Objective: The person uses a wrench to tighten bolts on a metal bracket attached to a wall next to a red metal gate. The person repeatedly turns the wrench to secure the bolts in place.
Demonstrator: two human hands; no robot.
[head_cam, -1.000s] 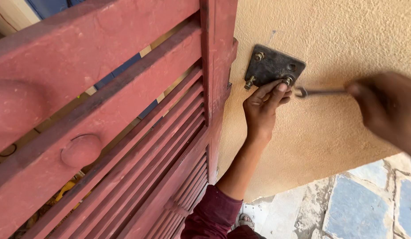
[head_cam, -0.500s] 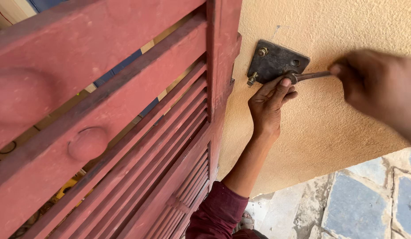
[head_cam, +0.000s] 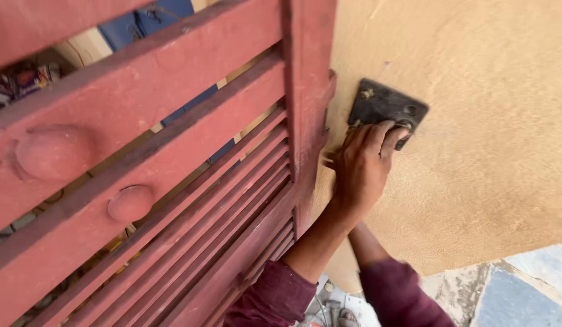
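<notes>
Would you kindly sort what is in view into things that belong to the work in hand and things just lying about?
In use:
- left hand, pressing on the plate
- dark metal plate on the tan wall
- red slatted gate beside it

Lying about:
- small items on the ground, too blurred to name
- blue panel behind the gate

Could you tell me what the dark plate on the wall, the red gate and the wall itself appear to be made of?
The dark plate looks like blackened, unpainted metal: flat, square-cornered, with bolt heads. The red gate seems painted with a matt, dusty, worn finish, with slats and round knobs; wood or metal, I cannot tell. The wall looks like rough tan plaster, by its uneven, grainy surface. A hand rests on the plate's lower edge.
</notes>
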